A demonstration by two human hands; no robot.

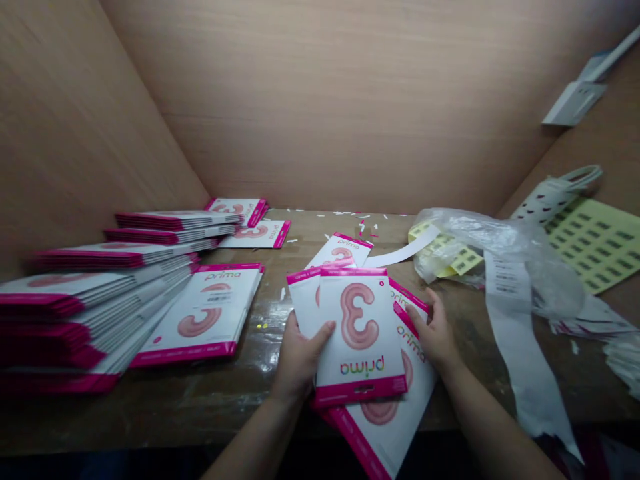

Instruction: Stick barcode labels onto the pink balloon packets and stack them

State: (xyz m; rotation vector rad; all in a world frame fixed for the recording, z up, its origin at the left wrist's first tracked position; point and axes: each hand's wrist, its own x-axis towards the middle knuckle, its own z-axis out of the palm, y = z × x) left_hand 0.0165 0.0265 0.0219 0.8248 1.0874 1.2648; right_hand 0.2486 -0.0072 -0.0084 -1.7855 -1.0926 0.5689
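My left hand (299,353) is closed on flat white-and-pink balloon packets, its thumb pressed on the front one. That top packet (360,333) shows a pink number 3 and lies with its "prima" lettering upside down toward me. Fanned out at the right, more packets (423,373) are gripped by my right hand (436,333), with the thumb over their upper edge. Behind my hands another packet (343,248) lies on the table, partly covered by the held ones. How many packets each hand holds is hidden by the overlap.
Stacks of packets (135,293) lean along the left wall, with a flat pile (205,313) beside them. At the right are a crumpled plastic bag (500,233), yellow sticker sheets (595,240), a white label strip (515,347) and a patterned cup (543,200). Paper scraps litter the table (265,387).
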